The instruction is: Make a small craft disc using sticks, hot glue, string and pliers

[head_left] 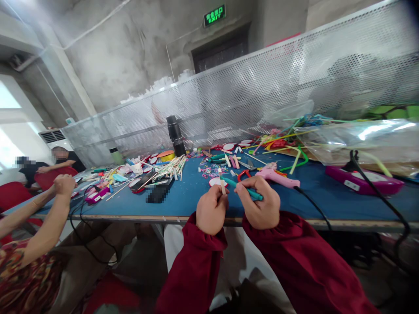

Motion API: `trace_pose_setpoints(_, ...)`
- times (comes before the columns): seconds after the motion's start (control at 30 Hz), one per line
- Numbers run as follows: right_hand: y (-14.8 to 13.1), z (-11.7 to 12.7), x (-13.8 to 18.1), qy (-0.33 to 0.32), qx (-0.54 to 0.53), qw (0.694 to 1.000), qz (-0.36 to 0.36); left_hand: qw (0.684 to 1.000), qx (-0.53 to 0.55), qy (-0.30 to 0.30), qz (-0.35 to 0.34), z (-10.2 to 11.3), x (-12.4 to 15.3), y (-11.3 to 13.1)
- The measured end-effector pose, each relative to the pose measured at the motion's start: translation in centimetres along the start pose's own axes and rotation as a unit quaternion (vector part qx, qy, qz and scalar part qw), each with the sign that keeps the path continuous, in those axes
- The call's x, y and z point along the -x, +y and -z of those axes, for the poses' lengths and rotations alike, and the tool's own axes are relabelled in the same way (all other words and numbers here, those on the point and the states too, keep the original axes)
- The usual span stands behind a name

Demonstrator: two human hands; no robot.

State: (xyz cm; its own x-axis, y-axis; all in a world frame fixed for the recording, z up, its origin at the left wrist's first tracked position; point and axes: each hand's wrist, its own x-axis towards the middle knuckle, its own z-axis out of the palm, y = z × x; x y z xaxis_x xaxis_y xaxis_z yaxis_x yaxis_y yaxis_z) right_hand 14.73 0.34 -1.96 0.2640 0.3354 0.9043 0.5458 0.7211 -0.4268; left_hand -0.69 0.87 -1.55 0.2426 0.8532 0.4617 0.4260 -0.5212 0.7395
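- Two hands at table edge, both in dark red sleeves, working close together over blue table (183,198).
- Far left: co-worker's bare forearms (49,213) raised, hands clasped near own cluttered stretch of table; apart from wearer's hands.
- Left of centre: loose heap of pale sticks (170,168), coloured scraps, black cylinder (175,135) upright behind; probably parked within arm's reach as stock.
- Left hand (212,213) curled into fist, fingers clamped on thin pale stick (223,185) rising upright from grip; held vertical, likely so tip stays visible and clear of tabletop.
- Right hand (260,207) curled, thumb and fingers pinched around teal stem (244,188); stem slanted, one end toward pale stick, other end poking out past knuckles to right.
- Teal stem: slender, smooth-looking, uniform teal, slightly bent; sits just above near table edge, between both hands, close to touching pale stick — actual contact not discernible.
- Hands nearly knuckle to knuckle, wrists apparently braced near table rim, probably for steadiness on small parts.
- Just beyond right hand: pink glue gun (276,175) lying on side, nozzle leftward, black cord (314,207) trailing off front edge; set within easy reach.
- Further right: purple device (363,181) with own cable, then clear plastic bag (360,139) over bundle of coloured stems.
- Behind everything: perforated metal screen (262,87) along table back.
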Motion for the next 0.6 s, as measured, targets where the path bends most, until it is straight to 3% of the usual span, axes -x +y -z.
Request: trace_pose_setpoints(0.6, -0.2, 0.02, -0.09, -0.002, -0.005, 1.0, -0.006, 1.0, 0.003, 0.0, -0.001, 0.06, 0.04, 0.21)
